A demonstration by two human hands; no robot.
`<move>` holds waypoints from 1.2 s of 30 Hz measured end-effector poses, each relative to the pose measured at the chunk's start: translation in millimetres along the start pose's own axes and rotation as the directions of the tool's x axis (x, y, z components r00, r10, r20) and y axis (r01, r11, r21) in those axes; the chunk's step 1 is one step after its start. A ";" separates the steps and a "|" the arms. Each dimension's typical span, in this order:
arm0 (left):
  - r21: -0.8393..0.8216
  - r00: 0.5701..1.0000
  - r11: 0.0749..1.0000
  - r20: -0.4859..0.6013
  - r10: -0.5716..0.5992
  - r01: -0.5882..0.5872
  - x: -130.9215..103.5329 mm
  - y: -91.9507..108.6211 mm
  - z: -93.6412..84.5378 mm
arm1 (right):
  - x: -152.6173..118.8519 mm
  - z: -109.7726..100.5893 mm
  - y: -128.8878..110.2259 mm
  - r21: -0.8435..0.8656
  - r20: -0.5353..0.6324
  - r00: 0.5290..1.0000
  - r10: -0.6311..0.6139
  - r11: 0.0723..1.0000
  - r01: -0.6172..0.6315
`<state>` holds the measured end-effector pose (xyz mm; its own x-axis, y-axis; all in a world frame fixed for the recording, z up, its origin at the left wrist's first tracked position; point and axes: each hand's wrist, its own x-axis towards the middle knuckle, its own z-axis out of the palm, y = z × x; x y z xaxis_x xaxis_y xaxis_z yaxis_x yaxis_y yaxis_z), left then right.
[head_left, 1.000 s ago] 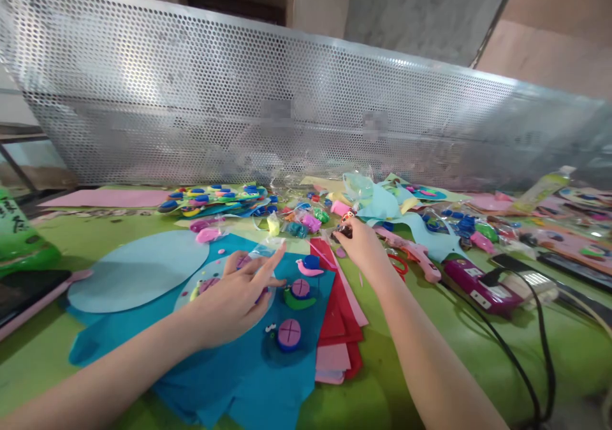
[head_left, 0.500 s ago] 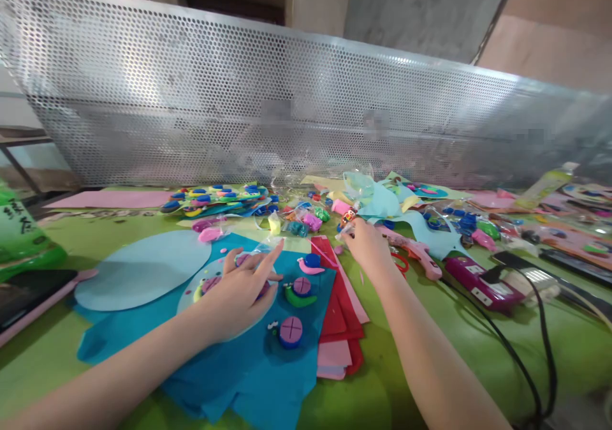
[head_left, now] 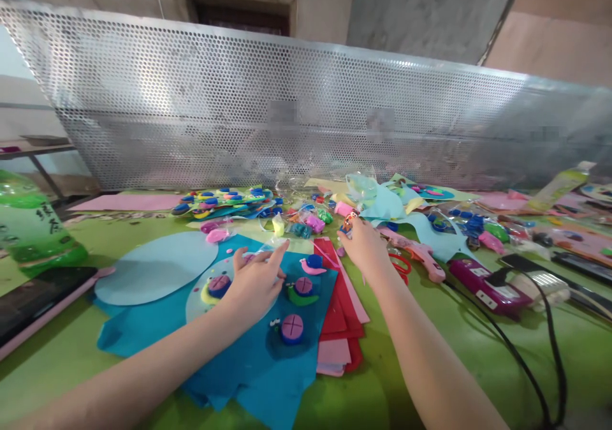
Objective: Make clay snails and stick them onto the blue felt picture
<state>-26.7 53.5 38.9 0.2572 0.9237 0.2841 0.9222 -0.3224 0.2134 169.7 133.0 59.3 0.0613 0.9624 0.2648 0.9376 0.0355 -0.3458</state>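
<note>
My left hand (head_left: 255, 286) lies with fingers spread over a light blue paper circle (head_left: 197, 305), partly hiding the clay snails on it. A snail with a purple-and-blue shell and yellow body (head_left: 217, 288) shows left of the hand. To the right, on blue felt-like sheets (head_left: 239, 379), sit a blue-shelled pink snail (head_left: 313, 264), a purple-shelled green snail (head_left: 302, 289) and a purple-and-blue shell with googly eyes (head_left: 291, 329). My right hand (head_left: 367, 245) reaches farther back, fingers closed at a small multicoloured piece (head_left: 350, 221); their exact grip is hidden.
Red and pink sheets (head_left: 337, 315) lie between my arms. A pink glue gun (head_left: 421, 254), purple power strip (head_left: 488, 286) and black cables are at right. Bagged clay (head_left: 313, 224) is spread behind. At left are a phone (head_left: 38, 302), green bottle (head_left: 38, 226) and pale blue oval (head_left: 157, 267).
The view has shifted slightly left. My left hand has moved a little right across the circle, uncovering more of the yellow snail. The right hand stays near the multicoloured piece.
</note>
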 end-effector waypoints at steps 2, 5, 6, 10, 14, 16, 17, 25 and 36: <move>-0.009 1.000 1.000 -0.018 0.007 -0.007 0.9 -0.2 -0.2 | -1.1 -1.0 -2.3 0.055 -0.010 0.998 -0.057 0.997 0.058; -0.149 0.995 0.987 -0.073 -0.073 0.061 4.1 -3.7 -2.6 | -7.1 -5.6 -9.9 0.166 -0.004 0.969 -0.245 0.956 0.242; -0.250 0.990 0.964 -0.081 -0.116 0.092 5.3 -5.3 -4.0 | -10.4 -7.3 -13.1 0.204 0.009 0.944 -0.329 0.925 0.320; -0.715 0.967 0.673 0.018 -0.252 0.189 6.4 -9.7 -11.4 | -24.5 -8.7 -24.5 0.369 -0.014 0.740 -0.673 0.684 0.629; -0.868 0.942 0.434 0.105 -0.319 0.244 2.2 -6.9 -16.2 | -31.4 -1.5 -29.3 0.406 -0.109 0.589 -0.801 0.505 0.762; -0.877 0.938 0.412 0.110 -0.328 0.246 0.1 -4.4 -17.7 | -32.9 1.2 -30.3 0.376 -0.145 0.546 -0.825 0.464 0.802; -0.876 0.938 0.415 0.107 -0.329 0.246 -0.8 -3.5 -18.3 | -33.5 2.0 -30.7 0.356 -0.166 0.530 -0.832 0.450 0.819; -0.840 0.956 0.512 0.027 -0.293 0.180 -4.0 -6.7 -18.1 | -38.4 5.0 -34.9 0.290 -0.253 0.513 -0.820 0.442 0.849; -0.746 0.943 0.666 -0.203 -0.263 0.025 -9.6 -1.6 -18.9 | -47.4 7.1 -42.6 0.246 -0.372 0.555 -0.744 0.497 0.832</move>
<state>-36.1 41.2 53.5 -0.0589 0.9138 0.4020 0.4050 -0.3461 0.8463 124.4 87.7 55.0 -0.5362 0.4074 0.7393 0.4329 0.8846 -0.1735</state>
